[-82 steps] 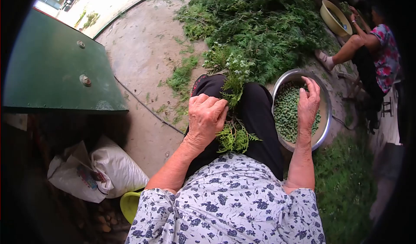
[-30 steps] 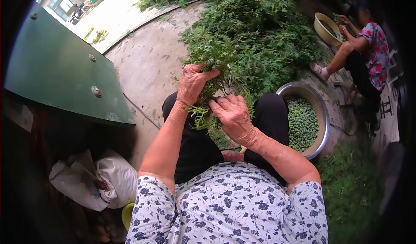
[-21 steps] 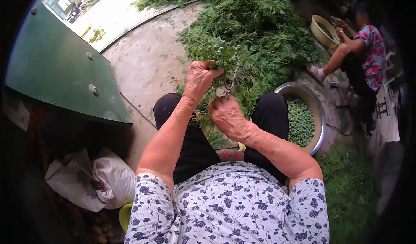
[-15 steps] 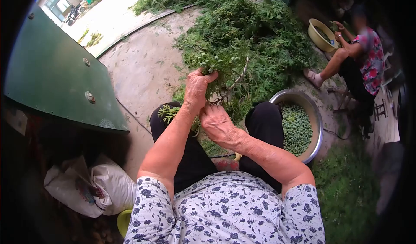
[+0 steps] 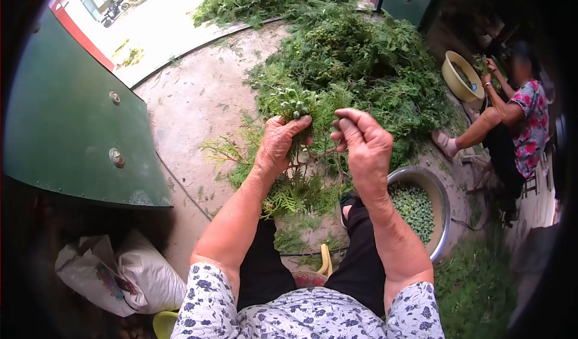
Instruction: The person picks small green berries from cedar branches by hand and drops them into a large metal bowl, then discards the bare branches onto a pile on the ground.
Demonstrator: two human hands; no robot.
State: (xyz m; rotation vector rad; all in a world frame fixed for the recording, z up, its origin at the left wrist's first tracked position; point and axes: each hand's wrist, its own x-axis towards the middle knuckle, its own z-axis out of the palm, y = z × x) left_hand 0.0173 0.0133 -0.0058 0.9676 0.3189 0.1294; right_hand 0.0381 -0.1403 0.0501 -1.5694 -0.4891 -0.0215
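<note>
My left hand [image 5: 278, 145] is closed around a leafy evergreen sprig [image 5: 295, 98] with small pale-green cones clustered at its top. Below that hand hang more flat green fronds and a brown twig [image 5: 307, 161]. My right hand [image 5: 367, 149] is raised just to the right of the sprig, its fingers curled and bent towards the thumb. Whether anything small sits between those fingertips is not visible. Beside my right knee stands a metal basin [image 5: 444, 209], partly filled with green cones [image 5: 414, 212] and partly covered by my right forearm.
A big heap of cut evergreen branches [image 5: 367, 56] lies ahead. Another person [image 5: 524, 116] sits at the right by a yellow basin [image 5: 448, 74]. A green metal panel [image 5: 78, 122] stands left, with white sacks [image 5: 129, 273] below it. A cable [image 5: 186, 188] crosses the floor.
My right hand has moved up and right, away from below my left hand, which still grips the sprig. My knees sit lower in view and the camera view has shifted.
</note>
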